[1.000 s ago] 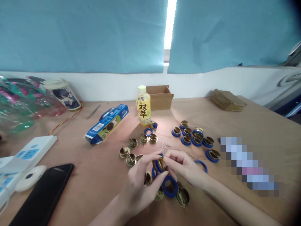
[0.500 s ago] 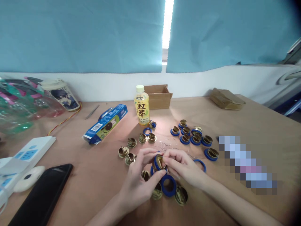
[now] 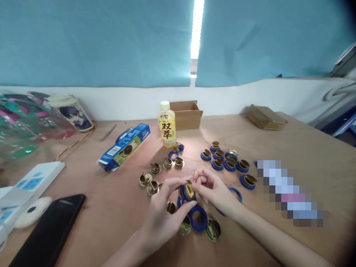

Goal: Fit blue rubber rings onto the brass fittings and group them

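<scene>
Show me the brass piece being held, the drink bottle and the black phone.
Held brass piece (image 3: 190, 191), head view: its shiny face.
Drink bottle (image 3: 167, 129), head view: its label.
Black phone (image 3: 50, 230), head view: its dark surface.

1 glaring light strip, dark right corners, slight blur

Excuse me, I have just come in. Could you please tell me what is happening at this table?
A person's left hand holds a blue-ringed brass-coloured piece. The right hand is at its edge, fingers bent; whether they pinch it is hard to tell. Farther out on the table, to the right, sit similar pieces with blue rings; to the left are pieces with no blue ring showing. One loose blue ring lies nearer the person.
</scene>
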`<state>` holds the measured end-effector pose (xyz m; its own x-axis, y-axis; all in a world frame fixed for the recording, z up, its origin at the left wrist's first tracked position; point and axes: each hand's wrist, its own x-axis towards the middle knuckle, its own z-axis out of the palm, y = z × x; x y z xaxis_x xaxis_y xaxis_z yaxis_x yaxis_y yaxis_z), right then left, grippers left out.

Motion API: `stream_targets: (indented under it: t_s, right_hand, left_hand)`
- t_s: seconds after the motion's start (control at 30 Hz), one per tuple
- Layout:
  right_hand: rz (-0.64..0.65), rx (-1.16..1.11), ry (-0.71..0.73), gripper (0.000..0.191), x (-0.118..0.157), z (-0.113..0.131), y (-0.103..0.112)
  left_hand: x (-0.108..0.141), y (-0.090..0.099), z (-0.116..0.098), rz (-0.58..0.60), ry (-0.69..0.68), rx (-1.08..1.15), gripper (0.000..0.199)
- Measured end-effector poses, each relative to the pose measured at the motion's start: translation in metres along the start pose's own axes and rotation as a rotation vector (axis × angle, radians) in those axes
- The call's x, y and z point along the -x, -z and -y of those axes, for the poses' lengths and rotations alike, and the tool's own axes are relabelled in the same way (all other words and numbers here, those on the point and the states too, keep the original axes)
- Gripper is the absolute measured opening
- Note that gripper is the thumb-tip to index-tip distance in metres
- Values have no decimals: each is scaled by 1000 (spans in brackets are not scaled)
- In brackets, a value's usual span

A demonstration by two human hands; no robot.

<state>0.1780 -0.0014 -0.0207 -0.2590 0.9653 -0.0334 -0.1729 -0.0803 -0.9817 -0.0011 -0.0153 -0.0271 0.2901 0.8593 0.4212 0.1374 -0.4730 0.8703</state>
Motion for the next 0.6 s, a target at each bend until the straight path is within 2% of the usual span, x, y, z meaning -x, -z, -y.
stream_targets:
  t_s: [0.17, 0.27, 0.37, 0.5, 0.6]
  right_hand:
    - [1, 12, 8, 20, 2, -5, -3]
    - [9, 86, 17, 16, 4, -8, -3]
    - [29, 196, 34, 13, 6, -8, -2]
    - [61, 308, 30, 12, 10, -1, -2]
    - [43, 385, 83, 10, 12, 4, -2]
  left_hand:
    - [3, 3, 3, 8, -166, -184, 46]
    - [1, 5, 3, 75, -227, -243, 46]
    - [1, 6, 3, 128, -238, -262, 48]
    - [1, 5, 3, 82, -192, -171, 51]
    - [1, 3, 1, 42, -191, -180, 50]
